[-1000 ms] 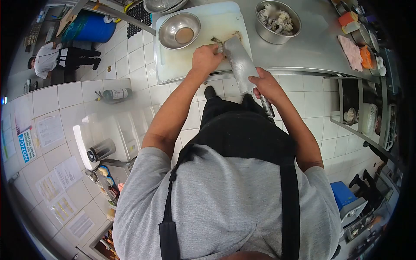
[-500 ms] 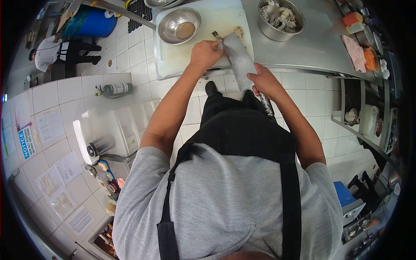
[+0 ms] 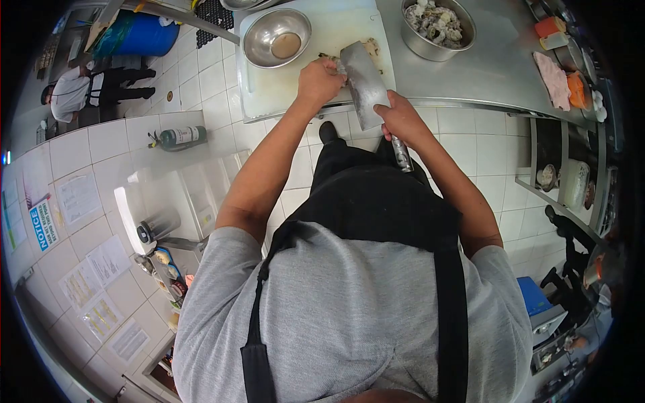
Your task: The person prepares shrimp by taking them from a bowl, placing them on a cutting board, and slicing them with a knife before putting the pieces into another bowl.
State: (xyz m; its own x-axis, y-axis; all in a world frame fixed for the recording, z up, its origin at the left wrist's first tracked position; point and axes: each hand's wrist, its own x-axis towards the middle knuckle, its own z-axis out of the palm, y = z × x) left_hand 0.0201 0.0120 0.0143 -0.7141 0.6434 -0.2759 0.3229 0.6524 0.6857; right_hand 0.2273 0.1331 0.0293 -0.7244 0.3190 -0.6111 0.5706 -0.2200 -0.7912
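A wide cleaver (image 3: 364, 84) is in my right hand (image 3: 404, 121), its handle pointing back toward my body and its far end over the white cutting board (image 3: 259, 91). My left hand (image 3: 320, 82) is closed on a small greyish piece of food (image 3: 341, 68) beside the blade. Scraps (image 3: 371, 47) lie on the board past the blade. Left of them on the board rests a steel bowl (image 3: 262, 39) with a brownish round patch at its bottom. To the right, a deep steel pot (image 3: 423, 48) holds a heap of greyish-white pieces.
The steel counter (image 3: 497, 74) runs right to a pink cloth (image 3: 552, 80) and orange containers (image 3: 576, 91). A co-worker (image 3: 70, 94) stands at the far left near a blue barrel (image 3: 144, 33). A fire extinguisher (image 3: 183, 136) hangs on the left wall. Another person (image 3: 594, 329) is at lower right.
The cleaver and my right hand have shifted slightly left and up, and the blade is more upright. My left hand has moved a little. The co-worker's arm is lower.
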